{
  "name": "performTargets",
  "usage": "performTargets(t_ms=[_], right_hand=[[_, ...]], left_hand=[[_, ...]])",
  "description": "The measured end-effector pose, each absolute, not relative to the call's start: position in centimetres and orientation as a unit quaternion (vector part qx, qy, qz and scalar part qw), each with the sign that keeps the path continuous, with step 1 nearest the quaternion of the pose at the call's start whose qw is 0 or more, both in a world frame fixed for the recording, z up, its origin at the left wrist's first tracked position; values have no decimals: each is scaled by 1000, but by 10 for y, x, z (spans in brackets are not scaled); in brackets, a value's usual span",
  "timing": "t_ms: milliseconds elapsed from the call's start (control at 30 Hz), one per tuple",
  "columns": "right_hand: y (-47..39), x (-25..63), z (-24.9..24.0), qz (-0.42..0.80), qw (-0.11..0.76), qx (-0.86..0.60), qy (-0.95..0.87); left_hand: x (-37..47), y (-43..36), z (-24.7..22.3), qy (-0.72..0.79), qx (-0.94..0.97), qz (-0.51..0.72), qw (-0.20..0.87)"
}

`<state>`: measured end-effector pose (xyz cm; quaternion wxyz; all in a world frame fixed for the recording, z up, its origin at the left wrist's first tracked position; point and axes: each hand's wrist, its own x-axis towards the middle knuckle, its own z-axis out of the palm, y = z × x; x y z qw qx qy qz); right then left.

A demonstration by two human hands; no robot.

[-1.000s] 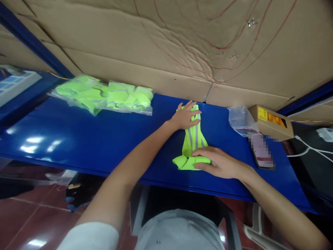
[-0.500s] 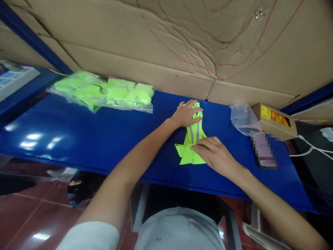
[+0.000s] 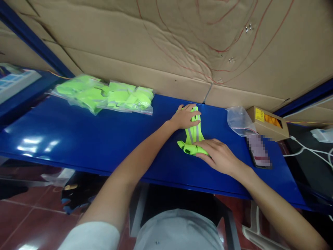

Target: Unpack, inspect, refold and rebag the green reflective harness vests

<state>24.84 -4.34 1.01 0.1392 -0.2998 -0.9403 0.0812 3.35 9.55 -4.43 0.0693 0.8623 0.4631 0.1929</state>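
A neon yellow-green strap bundle (image 3: 192,134) with grey reflective stripes lies on the blue table (image 3: 104,142). Across its far end rests my left hand (image 3: 186,117), palm down, with the fingers spread over the fabric. At the near end my right hand (image 3: 218,155) pinches the fabric between thumb and fingers, and the edge there is curled up in a fold. Part of the bundle is hidden under both hands.
Clear bags of neon fabric (image 3: 117,95) lie at the back left. To the right are an empty clear bag (image 3: 239,121), a cardboard box (image 3: 270,123), a phone (image 3: 258,151) and white cables (image 3: 299,151). A cardboard wall (image 3: 145,66) stands behind.
My right hand has closed on the near end of the bundle and curled its flat edge upward and away from me. My left hand stays on the far end. The view has shifted slightly.
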Motion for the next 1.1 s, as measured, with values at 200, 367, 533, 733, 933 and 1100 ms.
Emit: performTargets(t_ms=[200, 367, 533, 733, 933, 1100], right_hand=[[-11, 250, 16, 125, 91, -310, -938], [18, 244, 4, 45, 101, -310, -944], [20, 241, -5, 65, 164, -322, -930], [4, 249, 2, 90, 185, -316, -926], [10, 252, 23, 149, 117, -335, -923], [18, 247, 36, 223, 70, -351, -907]], left_hand=[[33, 95, -44, 440, 875, 184, 82], [33, 97, -47, 437, 877, 185, 80], [32, 99, -48, 432, 877, 194, 80], [32, 97, -46, 442, 872, 191, 83], [33, 98, -48, 442, 873, 191, 79], [31, 100, -47, 433, 879, 183, 83]])
